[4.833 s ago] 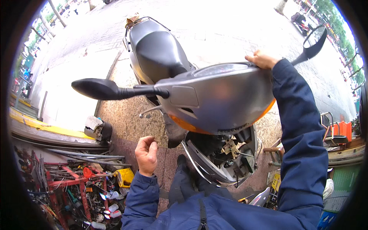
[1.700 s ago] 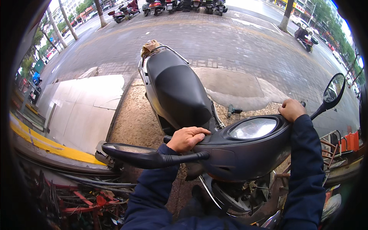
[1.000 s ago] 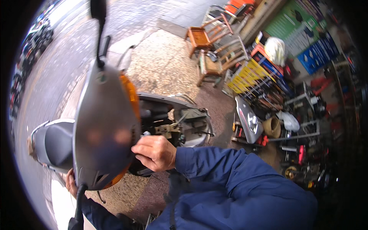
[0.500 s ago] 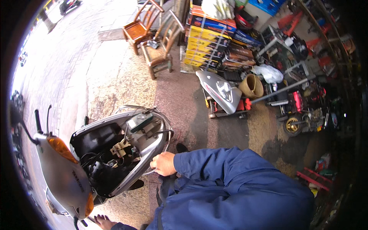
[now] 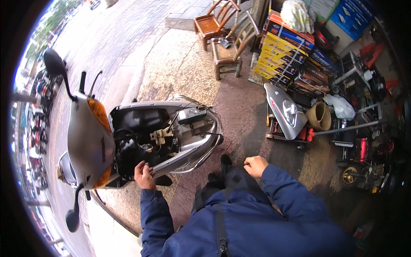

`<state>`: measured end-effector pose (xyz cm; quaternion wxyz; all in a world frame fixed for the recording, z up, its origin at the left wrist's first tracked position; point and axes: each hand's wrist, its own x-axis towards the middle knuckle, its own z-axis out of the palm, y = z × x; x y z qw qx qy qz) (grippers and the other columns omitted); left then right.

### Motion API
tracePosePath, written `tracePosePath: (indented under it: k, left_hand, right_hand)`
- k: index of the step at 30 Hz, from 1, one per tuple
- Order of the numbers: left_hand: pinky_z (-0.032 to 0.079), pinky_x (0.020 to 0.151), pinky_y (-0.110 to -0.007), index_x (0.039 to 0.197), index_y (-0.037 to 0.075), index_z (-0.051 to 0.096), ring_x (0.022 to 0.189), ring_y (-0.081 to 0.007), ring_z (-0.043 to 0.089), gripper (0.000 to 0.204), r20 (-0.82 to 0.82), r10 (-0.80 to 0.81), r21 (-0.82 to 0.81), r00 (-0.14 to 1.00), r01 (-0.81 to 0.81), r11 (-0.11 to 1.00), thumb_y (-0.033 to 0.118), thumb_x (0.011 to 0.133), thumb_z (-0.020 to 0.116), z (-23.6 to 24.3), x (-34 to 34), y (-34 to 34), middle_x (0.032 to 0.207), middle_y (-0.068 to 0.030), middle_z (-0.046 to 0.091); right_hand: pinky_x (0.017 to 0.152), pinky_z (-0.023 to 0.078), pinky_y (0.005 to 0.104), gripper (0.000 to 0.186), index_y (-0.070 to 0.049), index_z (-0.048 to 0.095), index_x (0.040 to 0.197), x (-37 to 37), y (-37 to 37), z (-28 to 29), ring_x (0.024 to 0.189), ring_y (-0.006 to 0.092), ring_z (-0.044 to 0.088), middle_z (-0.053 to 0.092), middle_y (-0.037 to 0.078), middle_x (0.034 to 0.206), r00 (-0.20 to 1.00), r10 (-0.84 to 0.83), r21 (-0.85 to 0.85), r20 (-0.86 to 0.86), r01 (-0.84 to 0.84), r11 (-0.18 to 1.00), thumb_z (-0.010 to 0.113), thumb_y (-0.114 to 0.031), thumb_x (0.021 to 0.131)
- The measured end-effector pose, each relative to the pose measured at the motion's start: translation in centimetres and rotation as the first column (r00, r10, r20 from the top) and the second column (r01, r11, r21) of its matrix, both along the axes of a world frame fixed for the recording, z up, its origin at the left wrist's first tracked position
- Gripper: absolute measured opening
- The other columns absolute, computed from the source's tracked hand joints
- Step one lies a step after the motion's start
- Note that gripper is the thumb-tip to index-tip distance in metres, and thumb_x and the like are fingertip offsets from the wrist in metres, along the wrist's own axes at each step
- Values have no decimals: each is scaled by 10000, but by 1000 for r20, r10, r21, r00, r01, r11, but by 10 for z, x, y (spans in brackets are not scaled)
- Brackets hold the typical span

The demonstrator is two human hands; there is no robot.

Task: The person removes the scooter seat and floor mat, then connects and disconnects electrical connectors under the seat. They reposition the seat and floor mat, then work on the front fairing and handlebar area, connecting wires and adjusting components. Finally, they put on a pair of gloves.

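A grey motor scooter (image 5: 90, 141) stands on the left with its seat area uncovered; black parts, wires and a pale bracket (image 5: 162, 135) show inside. A box-like part with a dark green side (image 5: 192, 115) sits towards its tail. My left hand (image 5: 144, 174) is at the near edge of the opening, its fingers bent together; whether anything is between them is hidden. My right hand (image 5: 256, 166) is loosely closed in front of my body, apart from the scooter, and nothing shows in it.
To the right, a grey body panel (image 5: 286, 112) lies on a red-ended floor jack (image 5: 310, 135), beside a tan bucket (image 5: 319, 116). Two wooden chairs (image 5: 224, 53) and strapped stacked boxes (image 5: 282, 55) stand farther off. Scooter parts (image 5: 364, 167) crowd the right side.
My right hand has let go of the scooter's rear rail and moved right. My left hand has come from beside the handlebar to the opening's near edge. The view has shifted left.
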<state>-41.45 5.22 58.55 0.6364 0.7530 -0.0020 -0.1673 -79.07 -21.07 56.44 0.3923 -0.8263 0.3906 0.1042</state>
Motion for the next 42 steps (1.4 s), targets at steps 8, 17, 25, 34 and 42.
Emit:
tracePosePath:
  k: [8,17,25,34,42]
  left_hand:
    - [499,571,-235,1092,59,618,698,-103,587,179,-44,46,9,998,-46,999,88,921,574,-17,-31,61,934,-28,628]
    - [503,551,-242,1105,22,607,680,-104,582,200,-48,186,13,981,-186,982,61,914,566,-22,-43,124,871,-43,618]
    - [516,639,-289,1001,-6,673,716,-135,609,171,140,192,220,971,-219,951,67,859,611,6,-72,151,815,-71,661]
    - [503,619,-304,918,27,680,663,-153,637,197,151,623,110,767,-639,761,201,894,592,59,-198,223,726,-67,677]
    - [510,669,-353,877,34,714,708,-213,662,269,46,805,277,591,-782,558,288,896,625,83,-321,225,741,-127,684]
  right_hand:
    - [861,521,437,264,-74,704,998,9,43,-25,937,357,664,702,179,959,991,116,98,-73,-109,989,635,-264,829]
    - [819,532,423,254,-60,708,974,51,65,-33,886,344,677,705,171,894,965,262,70,12,-262,963,635,-248,820]
    - [706,532,431,208,-37,703,848,82,74,-51,773,360,671,681,191,801,814,556,-5,167,-563,826,661,-230,783]
    - [554,532,297,209,61,702,856,207,60,-115,564,159,647,690,106,681,453,889,188,68,-881,435,649,-131,795]
    - [655,538,342,174,-10,705,879,274,272,28,701,240,691,697,145,734,-54,907,-147,419,-989,9,646,-164,826]
